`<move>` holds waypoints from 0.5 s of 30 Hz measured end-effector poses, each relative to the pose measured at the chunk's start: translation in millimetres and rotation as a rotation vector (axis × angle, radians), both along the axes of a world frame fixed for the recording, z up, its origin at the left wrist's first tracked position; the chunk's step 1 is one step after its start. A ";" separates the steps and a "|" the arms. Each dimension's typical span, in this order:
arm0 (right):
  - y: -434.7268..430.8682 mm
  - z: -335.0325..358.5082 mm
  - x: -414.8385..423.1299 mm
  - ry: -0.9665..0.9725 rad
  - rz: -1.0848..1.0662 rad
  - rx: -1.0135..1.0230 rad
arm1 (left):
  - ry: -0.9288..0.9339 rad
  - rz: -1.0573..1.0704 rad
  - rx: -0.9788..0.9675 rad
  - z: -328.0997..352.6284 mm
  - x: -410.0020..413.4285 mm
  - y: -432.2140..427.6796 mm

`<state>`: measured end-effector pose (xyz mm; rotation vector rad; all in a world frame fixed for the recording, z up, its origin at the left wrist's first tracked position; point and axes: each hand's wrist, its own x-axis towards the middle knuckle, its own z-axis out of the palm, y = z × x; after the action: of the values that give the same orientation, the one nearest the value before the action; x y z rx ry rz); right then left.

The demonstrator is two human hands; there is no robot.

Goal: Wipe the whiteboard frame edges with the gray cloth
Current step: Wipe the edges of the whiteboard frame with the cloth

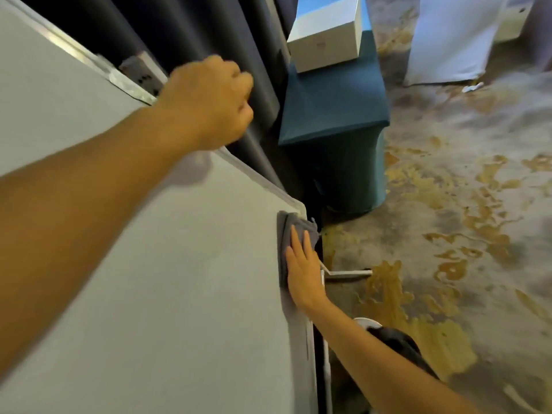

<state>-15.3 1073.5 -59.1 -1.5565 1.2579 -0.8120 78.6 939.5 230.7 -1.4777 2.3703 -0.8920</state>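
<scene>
The whiteboard [167,264] fills the left and middle of the view, tilted, with a pale frame edge [263,177] running down to a rounded corner. My left hand [209,100] curls over the board's upper frame edge and grips it. My right hand [301,267] lies flat, fingers together, pressing the gray cloth [283,234] against the frame just below the corner. The cloth is folded and partly hidden under my palm.
Dark curtains [185,34] hang behind the board. A teal covered stand [334,115] with a white box [325,40] on it is beyond the corner. The board's white stand leg [346,273] rests on patterned carpet [448,204]. My dark shoe [394,342] is below.
</scene>
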 end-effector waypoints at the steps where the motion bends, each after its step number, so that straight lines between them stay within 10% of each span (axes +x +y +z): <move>1: 31.2 -2.0 4.5 -0.097 0.003 -0.029 | 0.012 0.038 0.137 -29.4 -12.3 0.6; 8: 170.9 -20.4 -14.8 -0.061 0.251 0.073 | -0.366 0.325 0.399 -147.5 -1.8 4.5; 15: -75.7 -12.9 41.2 0.080 0.019 0.008 | -0.366 0.148 0.268 -149.3 9.8 15.6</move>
<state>25.9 997.7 -72.0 -1.6066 1.3001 -0.7378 88.4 955.2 81.4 -1.2446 1.9972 -0.7050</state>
